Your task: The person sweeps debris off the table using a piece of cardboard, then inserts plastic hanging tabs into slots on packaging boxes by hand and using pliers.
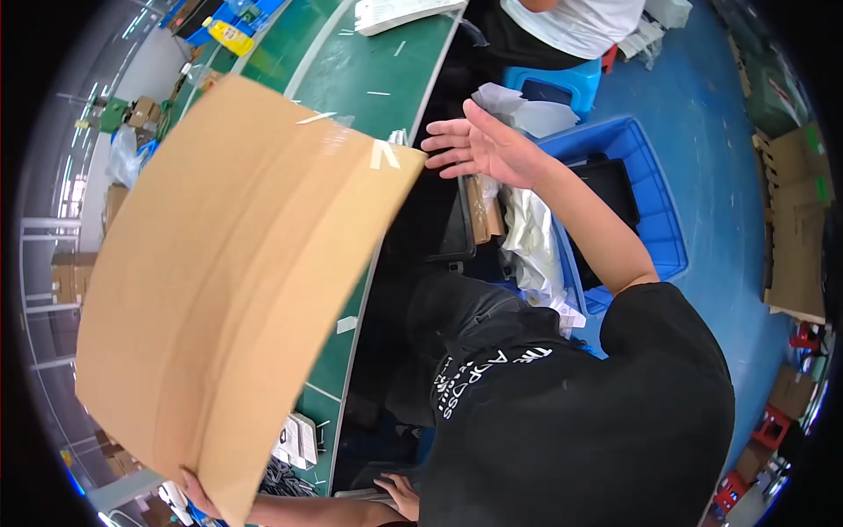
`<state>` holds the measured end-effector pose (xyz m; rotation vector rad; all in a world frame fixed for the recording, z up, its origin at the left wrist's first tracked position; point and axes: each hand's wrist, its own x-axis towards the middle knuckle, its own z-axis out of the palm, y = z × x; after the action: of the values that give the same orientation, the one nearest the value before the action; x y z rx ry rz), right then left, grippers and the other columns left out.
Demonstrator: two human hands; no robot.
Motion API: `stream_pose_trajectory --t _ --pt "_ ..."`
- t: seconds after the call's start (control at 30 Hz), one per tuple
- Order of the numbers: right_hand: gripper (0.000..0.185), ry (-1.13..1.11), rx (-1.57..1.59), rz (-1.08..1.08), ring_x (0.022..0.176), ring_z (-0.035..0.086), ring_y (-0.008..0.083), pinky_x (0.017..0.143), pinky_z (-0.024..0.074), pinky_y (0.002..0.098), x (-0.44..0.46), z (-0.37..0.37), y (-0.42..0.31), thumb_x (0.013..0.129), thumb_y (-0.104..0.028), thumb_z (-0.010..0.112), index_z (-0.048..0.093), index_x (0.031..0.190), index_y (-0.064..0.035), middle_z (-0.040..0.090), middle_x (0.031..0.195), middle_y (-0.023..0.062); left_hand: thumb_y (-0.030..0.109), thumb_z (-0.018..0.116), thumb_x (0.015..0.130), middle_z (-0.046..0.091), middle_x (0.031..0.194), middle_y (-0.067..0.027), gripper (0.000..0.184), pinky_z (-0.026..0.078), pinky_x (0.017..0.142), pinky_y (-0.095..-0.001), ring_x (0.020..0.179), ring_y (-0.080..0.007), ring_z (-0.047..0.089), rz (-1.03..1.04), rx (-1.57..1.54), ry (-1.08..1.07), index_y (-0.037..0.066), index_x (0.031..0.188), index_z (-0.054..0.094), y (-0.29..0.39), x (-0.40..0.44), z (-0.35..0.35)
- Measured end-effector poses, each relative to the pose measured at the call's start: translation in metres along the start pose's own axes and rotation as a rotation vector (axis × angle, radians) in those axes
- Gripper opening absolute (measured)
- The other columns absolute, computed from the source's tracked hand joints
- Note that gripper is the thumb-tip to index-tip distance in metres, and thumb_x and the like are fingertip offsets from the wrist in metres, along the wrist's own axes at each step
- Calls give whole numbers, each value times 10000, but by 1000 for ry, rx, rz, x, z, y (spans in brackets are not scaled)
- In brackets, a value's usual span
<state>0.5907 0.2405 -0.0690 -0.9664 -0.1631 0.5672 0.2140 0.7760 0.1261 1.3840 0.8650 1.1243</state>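
Note:
A large sheet of brown cardboard (pixel 193 255), creased along its length, is held up tilted over the green workbench. My left hand (pixel 200 494) grips its lower edge at the bottom of the view, with part of the fingers hidden behind the sheet. At the opposite end, my right hand (pixel 487 149) is open, palm showing and fingers spread. Its fingertips are right beside the cardboard's corner; whether they touch it I cannot tell. White tape strips (pixel 384 155) stick to the sheet near that corner.
The green workbench (pixel 378 75) carries a paper stack (pixel 404 10) and a yellow bottle (pixel 230 37). A blue bin (pixel 654 193) with black items stands on the floor beside me. Someone sits on a blue stool (pixel 562 83); another person's hand (pixel 402 494) shows at the bottom.

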Motion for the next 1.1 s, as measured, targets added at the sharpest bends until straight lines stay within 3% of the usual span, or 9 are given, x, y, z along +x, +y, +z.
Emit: stream_pose_trajectory --t 0.1,0.17,0.27,0.33,0.47,0.57,0.67,0.9,1.1 --pt "542 -12 -56 102 1011 664 214 821 546 288 -12 -38 9 1019 -311 486 450 1404 69 628 1253 204 170 536 978 593 1326 -196 478 494 966 -383 1095 -255 630 101 132 -519 15 1426 478 -50 6 29" --pt "568 -5 -92 24 858 627 119 764 518 239 -28 -67 37 944 -324 663 512 1324 70 650 1165 142 154 534 969 597 1325 -192 482 487 972 -373 1098 -249 629 20 28 -623 14 1426 478 -77 0 63" --pt "563 137 -182 118 931 630 110 731 519 204 -69 -81 49 894 -191 665 483 1361 64 652 1162 127 118 533 942 606 1321 -180 499 473 977 -346 1104 -232 628 -111 -91 -724 14 1427 478 -91 -41 103" --pt "565 122 -282 233 941 636 131 780 523 223 -91 -120 68 888 -201 674 483 1349 64 640 1153 125 84 534 908 624 1283 -177 509 487 939 -331 1059 -228 640 -149 -45 -745 4 1410 490 -91 -81 136" --pt "509 330 23 129 981 641 164 837 530 296 -161 -170 101 892 -109 633 485 1357 35 636 1181 127 -50 508 788 683 1108 -183 516 513 822 -304 881 -223 656 -315 4 -792 -46 1302 553 -79 -180 216" --pt "527 496 13 265 1006 662 178 869 537 293 -229 -187 99 906 -67 597 457 1405 25 639 1234 131 0 552 849 651 1171 -174 473 501 855 -306 943 -218 633 -400 58 -1188 -61 1317 524 -100 -225 260" --pt "506 626 11 349 1007 676 208 866 540 294 -324 -234 118 911 -74 592 480 1394 25 652 1230 138 72 582 936 625 1213 -165 447 506 850 -300 975 -218 629 -732 109 -1504 -61 1351 482 -160 -257 297" --pt "416 949 164 359 885 701 228 791 585 319 -456 -265 162 915 -34 616 535 1319 23 674 1155 162 159 552 985 647 1155 -193 415 546 749 -270 890 -214 669 -1097 137 -1491 -48 1339 493 -296 -314 333" --pt "389 1125 128 222 867 698 223 761 587 320 -468 -282 187 931 -54 615 538 1306 9 678 1122 165 215 504 1029 651 1153 -210 441 569 755 -278 872 -238 695 -1173 87 -1392 -44 1382 456 -300 -322 333"
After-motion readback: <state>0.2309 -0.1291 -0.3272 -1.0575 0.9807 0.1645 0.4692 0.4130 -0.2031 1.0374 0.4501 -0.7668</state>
